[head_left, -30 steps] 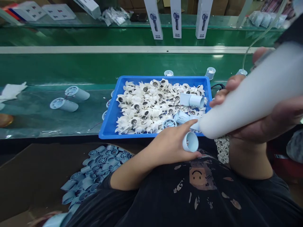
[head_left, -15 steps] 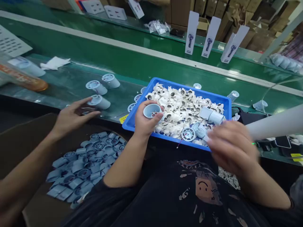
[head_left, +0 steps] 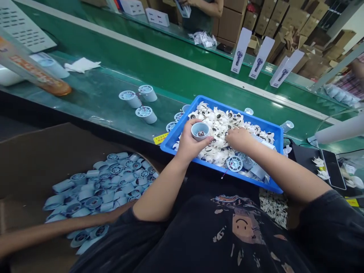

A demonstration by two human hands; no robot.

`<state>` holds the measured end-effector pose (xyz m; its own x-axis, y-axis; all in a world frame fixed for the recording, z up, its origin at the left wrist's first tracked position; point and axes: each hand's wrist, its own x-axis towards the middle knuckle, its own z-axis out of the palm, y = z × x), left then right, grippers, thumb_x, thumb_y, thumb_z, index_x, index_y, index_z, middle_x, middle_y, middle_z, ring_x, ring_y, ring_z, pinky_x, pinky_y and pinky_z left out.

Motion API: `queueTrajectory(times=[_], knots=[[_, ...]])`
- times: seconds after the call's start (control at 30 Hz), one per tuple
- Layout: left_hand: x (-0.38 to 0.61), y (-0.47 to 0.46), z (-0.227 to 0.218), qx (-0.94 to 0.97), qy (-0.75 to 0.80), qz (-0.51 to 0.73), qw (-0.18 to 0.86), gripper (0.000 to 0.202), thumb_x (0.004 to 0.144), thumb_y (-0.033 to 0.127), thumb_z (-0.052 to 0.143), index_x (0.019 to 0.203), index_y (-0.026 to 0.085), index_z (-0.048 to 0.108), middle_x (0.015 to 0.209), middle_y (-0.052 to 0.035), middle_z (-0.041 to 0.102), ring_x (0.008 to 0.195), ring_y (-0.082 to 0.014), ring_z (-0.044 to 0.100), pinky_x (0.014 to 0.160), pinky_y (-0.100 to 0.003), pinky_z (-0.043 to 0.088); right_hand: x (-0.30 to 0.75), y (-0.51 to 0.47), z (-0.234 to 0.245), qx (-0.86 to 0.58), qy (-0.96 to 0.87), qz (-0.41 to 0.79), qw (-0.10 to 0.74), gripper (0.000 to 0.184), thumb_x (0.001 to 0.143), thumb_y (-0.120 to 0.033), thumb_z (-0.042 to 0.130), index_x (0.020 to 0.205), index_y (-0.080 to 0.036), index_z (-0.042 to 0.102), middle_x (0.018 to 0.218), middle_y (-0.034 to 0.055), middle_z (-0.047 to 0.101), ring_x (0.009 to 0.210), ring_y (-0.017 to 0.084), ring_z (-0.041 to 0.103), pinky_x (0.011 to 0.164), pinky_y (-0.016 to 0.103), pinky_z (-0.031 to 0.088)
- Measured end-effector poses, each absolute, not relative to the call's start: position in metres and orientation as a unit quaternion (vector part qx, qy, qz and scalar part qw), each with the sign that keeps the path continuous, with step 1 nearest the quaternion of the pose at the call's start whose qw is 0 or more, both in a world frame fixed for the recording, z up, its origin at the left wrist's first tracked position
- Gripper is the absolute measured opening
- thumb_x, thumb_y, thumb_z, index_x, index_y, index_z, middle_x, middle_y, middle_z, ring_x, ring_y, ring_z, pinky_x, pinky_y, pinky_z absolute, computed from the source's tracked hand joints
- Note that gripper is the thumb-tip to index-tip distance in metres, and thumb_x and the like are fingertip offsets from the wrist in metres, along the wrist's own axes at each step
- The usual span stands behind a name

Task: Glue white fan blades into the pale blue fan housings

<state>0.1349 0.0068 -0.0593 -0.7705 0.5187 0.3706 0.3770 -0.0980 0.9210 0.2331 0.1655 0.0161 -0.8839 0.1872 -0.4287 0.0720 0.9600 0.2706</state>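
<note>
My left hand [head_left: 187, 146] is wrapped round a light blue cylindrical housing [head_left: 196, 130], its open end facing up with a small motor showing inside. Below and around it lies a blue tray [head_left: 204, 163] heaped with white bladed fan wheels [head_left: 217, 123]. My right hand [head_left: 240, 138] reaches into the heap, fingers curled down among the fan wheels; its fingertips are hidden, so whatever they pinch cannot be made out. Under my right forearm, several light blue housings lie in the tray, one with its spoked end [head_left: 234, 163] up and a thin wire trailing over the rim.
Left of the tray, several housings [head_left: 146, 114] stand on the green bench. A carton [head_left: 34, 159] full of housings [head_left: 113, 189] sits below, with another person's arm [head_left: 71, 224] across it. Upright white boxes [head_left: 241, 51] line the far ledge; a phone [head_left: 333, 168] lies at right.
My right hand has moved left and forward, into the fan wheels. My left hand still holds the housing. The other person's arm has gone from the bench housings down into the carton.
</note>
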Motion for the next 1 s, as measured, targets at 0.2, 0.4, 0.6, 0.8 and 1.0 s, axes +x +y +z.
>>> queueTrajectory(times=[0.2, 0.4, 0.6, 0.8, 1.0], knots=[[0.134, 0.009, -0.057, 0.341, 0.686, 0.638, 0.073, 0.06, 0.063, 0.032, 0.083, 0.117, 0.021, 0.059, 0.118, -0.0088, 0.065, 0.107, -0.0285, 0.064, 0.096, -0.047, 0.052, 0.231, 0.154, 0.016, 0.152, 0.951, 0.115, 0.244, 0.03, 0.095, -0.035, 0.062, 0.116, -0.014, 0.063, 0.122, 0.0093, 0.063, 0.113, 0.022, 0.061, 0.099, 0.047, 0.051], [0.135, 0.005, -0.055, 0.4, 0.624, 0.671, 0.025, 0.06, 0.069, 0.04, 0.082, 0.121, 0.02, 0.061, 0.129, -0.0119, 0.064, 0.121, -0.031, 0.06, 0.106, -0.047, 0.047, 0.235, 0.156, 0.02, 0.221, 0.961, 0.009, 0.168, 0.022, 0.094, -0.026, 0.06, 0.111, -0.013, 0.063, 0.119, 0.0115, 0.063, 0.112, 0.025, 0.061, 0.101, 0.049, 0.047], [0.15, -0.01, -0.049, 0.493, 0.638, 0.592, 0.016, 0.063, 0.076, 0.036, 0.073, 0.132, 0.018, 0.051, 0.131, -0.0134, 0.063, 0.118, -0.0288, 0.063, 0.102, -0.044, 0.051, 0.288, 0.162, 0.048, 0.182, 0.952, -0.247, 0.008, 0.025, 0.099, -0.026, 0.041, 0.122, -0.018, 0.049, 0.123, 0.0117, 0.059, 0.102, 0.018, 0.062, 0.087, 0.035, 0.052], [0.185, -0.017, -0.021, 0.599, 0.64, 0.48, 0.012, 0.053, 0.08, 0.036, 0.073, 0.126, 0.02, 0.053, 0.122, -0.0101, 0.068, 0.114, -0.0267, 0.065, 0.098, -0.041, 0.054, 0.341, 0.136, 0.033, 0.116, 0.743, -0.653, -0.089, 0.038, 0.09, -0.053, 0.056, 0.115, -0.024, 0.052, 0.101, 0.0039, 0.063, 0.077, 0.014, 0.062, 0.07, 0.03, 0.054], [0.2, -0.014, -0.009, 0.67, 0.601, 0.431, -0.053, 0.041, 0.09, 0.032, 0.063, 0.126, 0.02, 0.051, 0.118, -0.0112, 0.069, 0.112, -0.0268, 0.065, 0.098, -0.045, 0.053, 0.355, 0.111, 0.039, 0.059, 0.933, -0.296, -0.199, 0.019, 0.096, -0.028, 0.055, 0.11, -0.023, 0.066, 0.105, 0.0078, 0.065, 0.098, 0.021, 0.06, 0.089, 0.04, 0.05]])
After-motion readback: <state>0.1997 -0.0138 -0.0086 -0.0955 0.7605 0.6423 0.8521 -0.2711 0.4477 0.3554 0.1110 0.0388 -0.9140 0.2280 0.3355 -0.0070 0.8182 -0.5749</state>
